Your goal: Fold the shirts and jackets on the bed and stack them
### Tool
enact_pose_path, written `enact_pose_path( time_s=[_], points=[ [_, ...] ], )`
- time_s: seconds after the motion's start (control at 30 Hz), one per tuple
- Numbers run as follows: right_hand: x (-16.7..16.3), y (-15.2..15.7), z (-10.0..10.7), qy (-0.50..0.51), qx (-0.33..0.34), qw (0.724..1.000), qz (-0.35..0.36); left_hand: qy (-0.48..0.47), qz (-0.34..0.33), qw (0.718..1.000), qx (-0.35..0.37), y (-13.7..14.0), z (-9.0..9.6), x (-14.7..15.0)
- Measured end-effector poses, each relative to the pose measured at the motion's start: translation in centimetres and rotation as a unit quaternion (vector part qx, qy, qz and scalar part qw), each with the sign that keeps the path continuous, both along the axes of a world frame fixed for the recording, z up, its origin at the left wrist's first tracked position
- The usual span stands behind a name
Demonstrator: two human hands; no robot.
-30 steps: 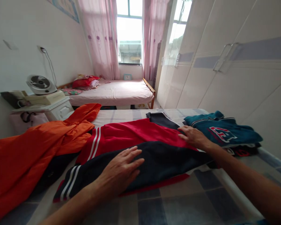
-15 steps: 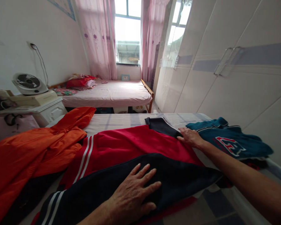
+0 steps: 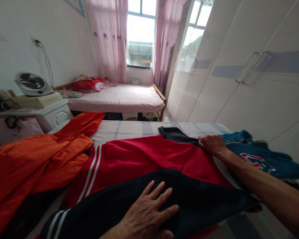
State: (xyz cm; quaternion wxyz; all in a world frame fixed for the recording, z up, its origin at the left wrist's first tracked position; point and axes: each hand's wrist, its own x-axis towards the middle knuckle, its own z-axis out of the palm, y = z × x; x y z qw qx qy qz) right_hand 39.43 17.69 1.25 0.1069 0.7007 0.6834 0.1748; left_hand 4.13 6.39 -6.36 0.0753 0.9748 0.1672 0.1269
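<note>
A red and navy jacket (image 3: 139,154) with white double stripes lies spread on the near bed. On its navy sleeve, my left hand (image 3: 151,207) rests flat, fingers spread. At the far right side of the garment, my right hand (image 3: 211,144) is closed on the edge of the navy part, which looks like the collar or a second sleeve. To the left lies an orange jacket (image 3: 47,159), overlapping dark cloth. Beyond my right forearm is a folded teal garment (image 3: 260,156) with a red and white letter patch.
The checked sheet of the near bed (image 3: 124,129) shows behind the jacket. White wardrobes (image 3: 239,96) line the right side. A small fan (image 3: 33,83) stands on a cabinet at the left. A second bed (image 3: 119,96) with pink bedding is under the window.
My right hand has gone from fingers outstretched to closed on the jacket's edge, tugging it slightly right. My left hand stays flat on the sleeve. The view has shifted a little.
</note>
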Motion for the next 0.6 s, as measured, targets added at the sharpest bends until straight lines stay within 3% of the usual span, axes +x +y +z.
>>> enact_pose_path(
  time_s=[0.4,0.5,0.6],
  points=[
    [1.5,1.8,-1.4,0.11,0.057,0.988,-0.095,-0.032,-0.001,0.999,0.024,0.0,0.5,-0.3],
    [1.6,-1.0,-0.8,0.19,0.093,0.976,-0.06,-0.037,-0.014,0.999,0.02,-0.7,0.2,-0.3],
    [1.2,-6.6,0.0,0.283,0.116,0.952,0.01,-0.037,-0.035,0.996,0.073,-2.0,0.2,-1.0]
  ],
)
